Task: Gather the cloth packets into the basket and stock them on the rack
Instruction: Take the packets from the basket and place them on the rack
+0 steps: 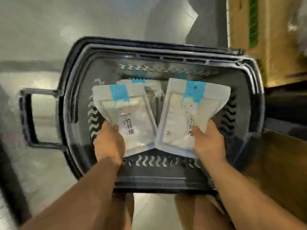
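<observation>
Over the dark grey slotted plastic basket (166, 49) | your left hand (109, 141) clamps its fingers on one white blue-tabbed cloth packet (131, 117), your right hand (207, 141) likewise on a second packet (186, 117) | a third packet (152, 85) lies inside | gathering seems underway; stocking the rack remains.

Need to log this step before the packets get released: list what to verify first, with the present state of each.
1. Left hand grips the left packet at its lower end: ok.
2. Right hand grips the right packet at its lower end: ok.
3. Both packets are held inside the outline of the basket rim: ok.
4. Landing spot is free: a third packet lies under the two, and most of the floor is hidden: cannot tell.
5. Basket stands steady: the picture is blurred and its underside is out of view: cannot tell.
6. Rack in sight for stocking: not ok, none is visible.
</observation>
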